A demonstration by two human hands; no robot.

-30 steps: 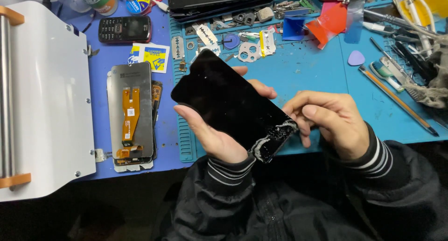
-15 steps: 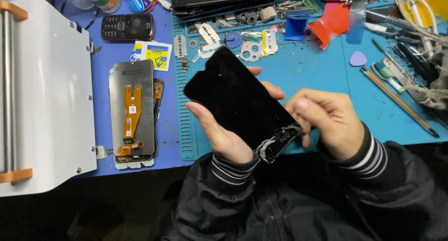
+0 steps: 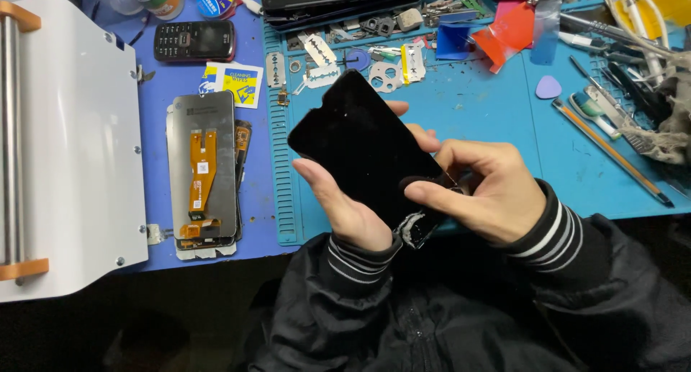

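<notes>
Cradled from beneath, the black phone screen (image 3: 367,152) rests in the left hand (image 3: 345,206), whose thumb lies along the panel's left edge while the fingers curl up behind its right edge. The right hand (image 3: 489,192) pinches the panel's near right corner between thumb and forefinger, right at the cracked, whitish corner (image 3: 414,228); both hands are closed on the same panel.

The panel's long axis runs from that broken near corner, just above the striped cuffs (image 3: 360,260), up and leftward to the far end, so nearly all of its length lies away from the right hand's pinch, toward the far left. The right hand is the nearer to the damaged corner; the left hand bears the middle of the panel.

Left of the hands, on the purple mat (image 3: 252,206), a second display assembly (image 3: 201,174) lies face down with its orange flex cable upward, long axis near to far. Further left stands a white machine (image 3: 72,149) with orange-ended rollers.

Beyond the panel, the blue work mat (image 3: 475,105) carries razor blades (image 3: 320,55), small metal plates and a lilac pick (image 3: 548,87). Its far edge is moulded into shallow compartments holding screws and small parts, too small to tell apart. A keypad phone (image 3: 194,41) lies at the far left, tools at the far right.
</notes>
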